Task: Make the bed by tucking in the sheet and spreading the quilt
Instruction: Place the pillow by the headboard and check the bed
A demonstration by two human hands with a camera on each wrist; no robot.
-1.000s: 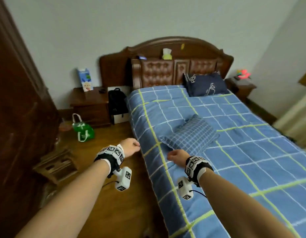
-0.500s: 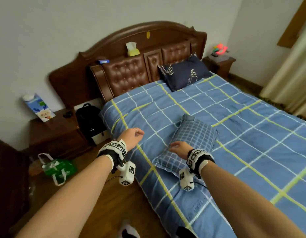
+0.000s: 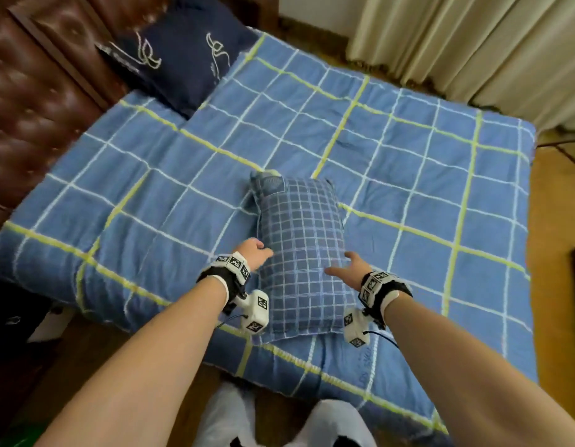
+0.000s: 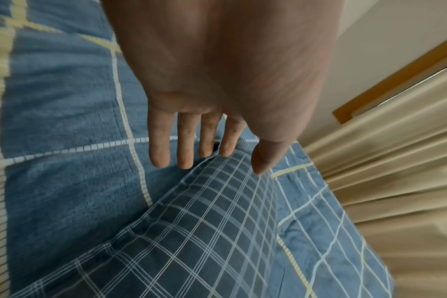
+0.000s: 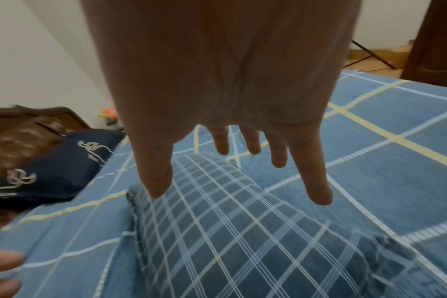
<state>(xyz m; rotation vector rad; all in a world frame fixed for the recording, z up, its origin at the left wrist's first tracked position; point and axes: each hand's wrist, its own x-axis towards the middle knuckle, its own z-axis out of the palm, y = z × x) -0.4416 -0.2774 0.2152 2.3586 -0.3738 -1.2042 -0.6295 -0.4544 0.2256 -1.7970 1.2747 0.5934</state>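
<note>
Head view: we are reaching for the checked pillow [image 3: 300, 250] lying on the spread quilt [image 3: 408, 175], near the bed's near edge.
Left hand [image 3: 254, 254] and right hand [image 3: 350, 269] are flanking it with fingers straight, gripping nothing. The quilt is looking spread already; we cannot tell about the sheet. Since a second ago we are leaning over the bed, hands nearer the pillow.

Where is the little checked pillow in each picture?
Head: checked pillow lies centre on the quilt, between both hands.
Left wrist: bottom centre, under the fingers.
Right wrist: lower centre.
Shared landmark: the quilt's yellow stripes.
</note>
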